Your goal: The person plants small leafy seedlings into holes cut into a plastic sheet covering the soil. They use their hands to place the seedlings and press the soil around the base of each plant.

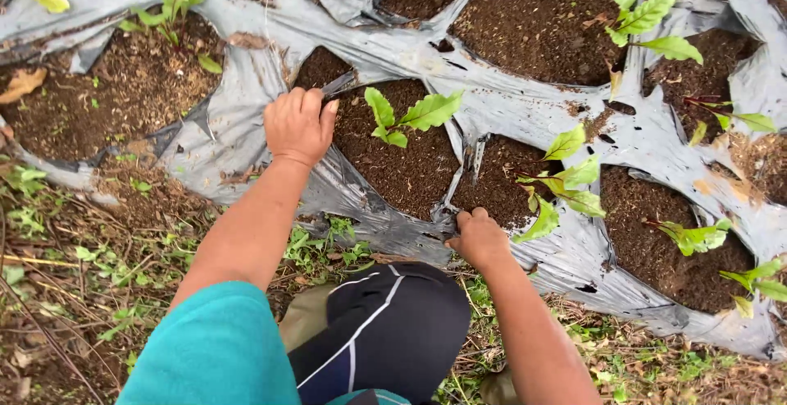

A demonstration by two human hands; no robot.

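Your left hand (299, 125) and right hand (478, 237) are both closed on the torn plastic sheet (525, 97), gripping opposite edges of one soil hole. That spreads the plastic clear around the seedling (403, 116) rooted between them.

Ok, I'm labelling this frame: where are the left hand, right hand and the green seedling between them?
left hand (299, 125), head view, back of hand
right hand (478, 237), head view, knuckles
green seedling (402, 116), head view, leaf cluster

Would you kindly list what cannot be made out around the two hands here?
Head view:
- Left hand: fingertips curl over the plastic sheet; grip hidden.
- Right hand: fingers tucked under the sheet's torn edge.
- Seedling: roots buried in soil.
- Feet: hidden behind the knee.
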